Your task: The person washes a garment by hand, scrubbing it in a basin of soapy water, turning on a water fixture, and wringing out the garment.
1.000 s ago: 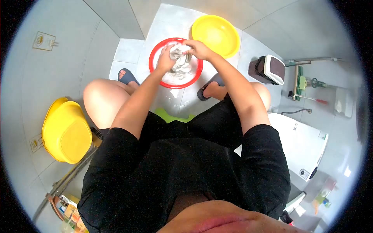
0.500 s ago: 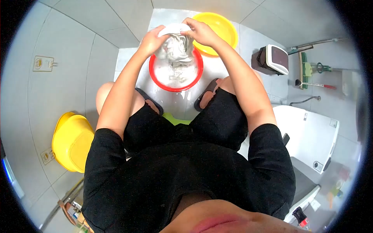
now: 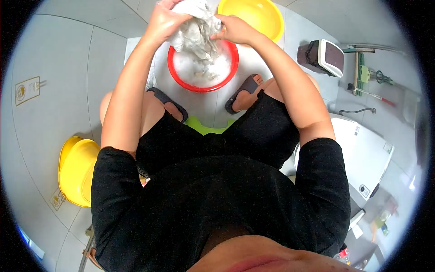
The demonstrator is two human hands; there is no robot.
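A wet white cloth, bunched and crumpled, hangs between my hands above a red-rimmed basin. What kind of garment or cloth it is, I cannot tell. My left hand grips its upper left side, thumb across the front. At the right edge, my right hand pinches the fabric between thumb and fingers. The cloth's lower end dangles over white suds in the basin.
A yellow basin sits on the floor behind the red one. Another yellow tub is by the left wall. A lidded bin and a white toilet lid are on the right. A green stool shows between my legs.
Both hands have lifted the cloth higher and slightly left. My left hand has turned upward, and the cloth is bunched more. The view has shifted slightly.
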